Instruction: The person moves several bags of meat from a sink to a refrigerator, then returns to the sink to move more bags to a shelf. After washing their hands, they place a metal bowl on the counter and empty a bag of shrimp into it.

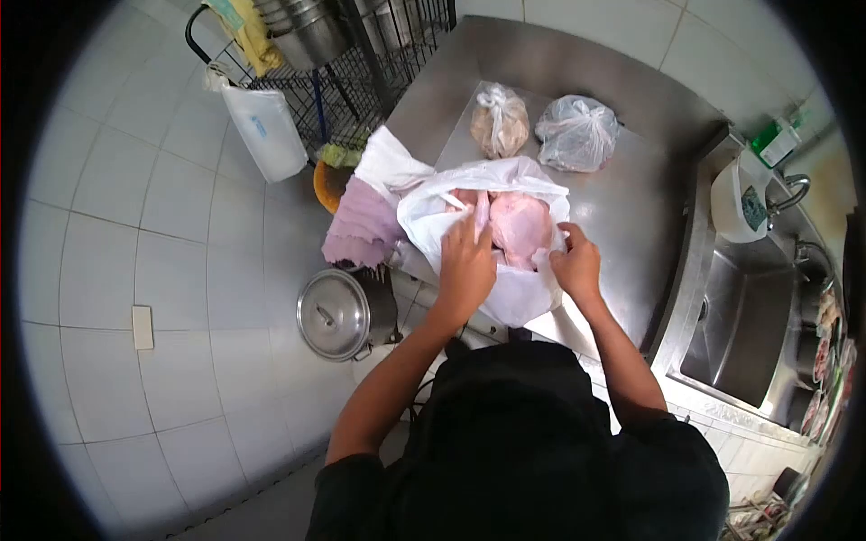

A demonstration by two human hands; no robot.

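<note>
A white plastic bag (521, 307) lies opened out at the front of the steel counter. Pink raw meat (520, 225), which looks like poultry, sits inside it. My left hand (468, 270) reaches into the bag from the left, its fingers bent around a long pale piece of the meat (483, 212); the fingertips are partly hidden. At the bag's right edge, my right hand (578, 263) pinches the plastic between thumb and fingers. Behind the bag stand two knotted plastic bags, one with brownish contents (500, 122) and one bluish-white (578, 133).
White and mauve cloths (365, 221) hang at the counter's left corner. A lidded metal pot (334, 314) is below them. A wire rack (361, 99) stands at back left. To the right are a steel sink (735, 316), a white tub (732, 207) and a faucet (796, 187).
</note>
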